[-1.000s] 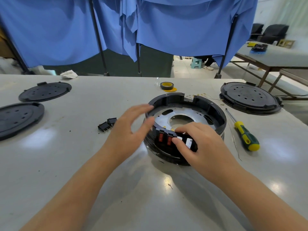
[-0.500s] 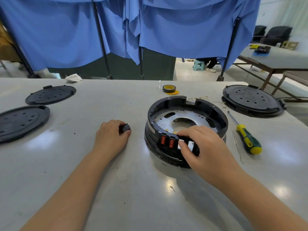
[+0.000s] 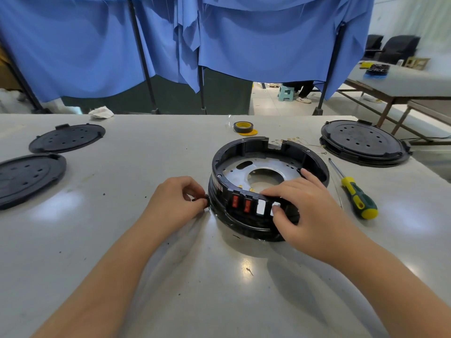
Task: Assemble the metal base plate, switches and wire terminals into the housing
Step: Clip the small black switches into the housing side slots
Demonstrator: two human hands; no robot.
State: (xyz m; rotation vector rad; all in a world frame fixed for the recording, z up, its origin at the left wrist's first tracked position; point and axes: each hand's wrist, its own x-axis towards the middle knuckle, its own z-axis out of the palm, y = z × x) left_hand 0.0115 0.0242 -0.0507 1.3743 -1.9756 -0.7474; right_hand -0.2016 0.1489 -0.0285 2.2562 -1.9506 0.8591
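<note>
We find the round black housing (image 3: 268,152) standing on the grey table (image 3: 170,276), slightly right of centre, with the metal base plate (image 3: 234,172) seated flat inside it. On the near wall of the housing we note two red switches (image 3: 241,204) fitted side by side, and to their right two slots that show white.

The right hand (image 3: 302,208) lies over the near right part of the housing: its fingers are curled over the top rim and its thumb presses the outer wall at the rightmost white slot, so it grips the wall there.

The left hand (image 3: 177,203) rests on the table just left of the housing, fingers curled, pinching a small black part (image 3: 203,200) at its fingertips; this part sits against the housing's left outer wall. We cannot tell what the part is.

A green and yellow screwdriver (image 3: 353,191) lies right of the housing, near but apart. Thin wires with terminals (image 3: 305,142) lie behind the housing's far rim.
</note>
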